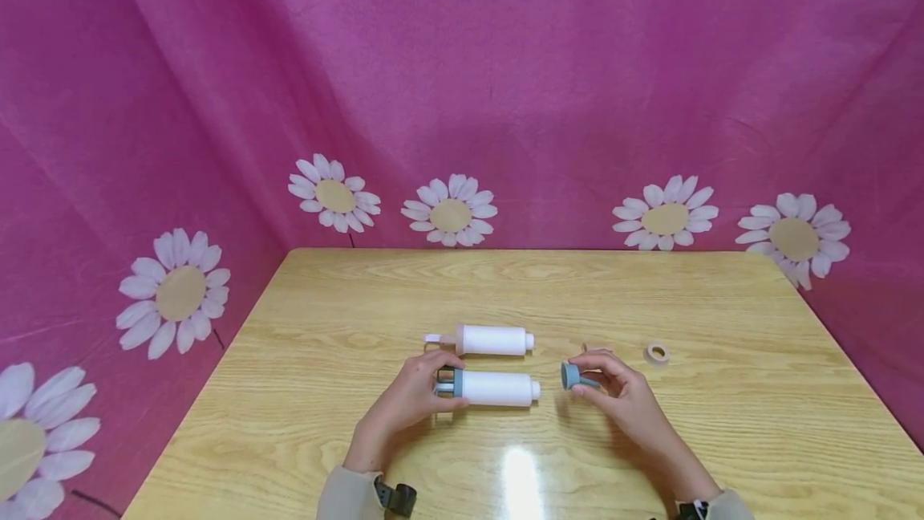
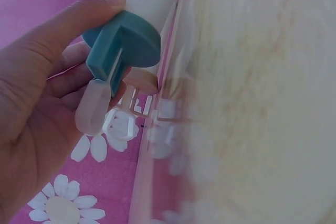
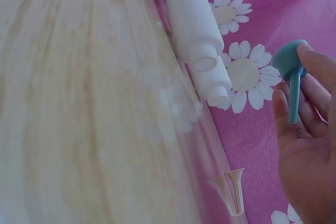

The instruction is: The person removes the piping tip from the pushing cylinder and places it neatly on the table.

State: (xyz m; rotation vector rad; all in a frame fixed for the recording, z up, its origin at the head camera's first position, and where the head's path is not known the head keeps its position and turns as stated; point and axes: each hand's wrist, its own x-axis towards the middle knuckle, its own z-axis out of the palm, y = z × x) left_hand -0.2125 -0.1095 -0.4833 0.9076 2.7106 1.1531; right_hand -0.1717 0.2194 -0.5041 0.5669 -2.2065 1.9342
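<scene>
A white bottle [image 1: 498,388] with a teal collar lies sideways, its narrow neck pointing right. My left hand [image 1: 413,392] grips it at the teal collar [image 2: 139,40], fingers and thumb on opposite sides. A pale loop handle [image 2: 93,107] juts from the collar toward the palm. To the right of the neck, apart from it, my right hand [image 1: 626,396] pinches a teal cap [image 3: 287,59] with a thin stem [image 3: 294,98] by its rim. The cap's round end faces the bottle neck. Behind lies a second white bottle [image 1: 494,340] with a beige collar and pale handle.
A small beige ring [image 1: 657,354] lies on the wooden table [image 1: 361,287], right of the right hand. A beige flared piece [image 3: 236,192] is partly hidden behind that hand in the head view. A pink curtain [image 1: 491,103] with daisies hangs around the table.
</scene>
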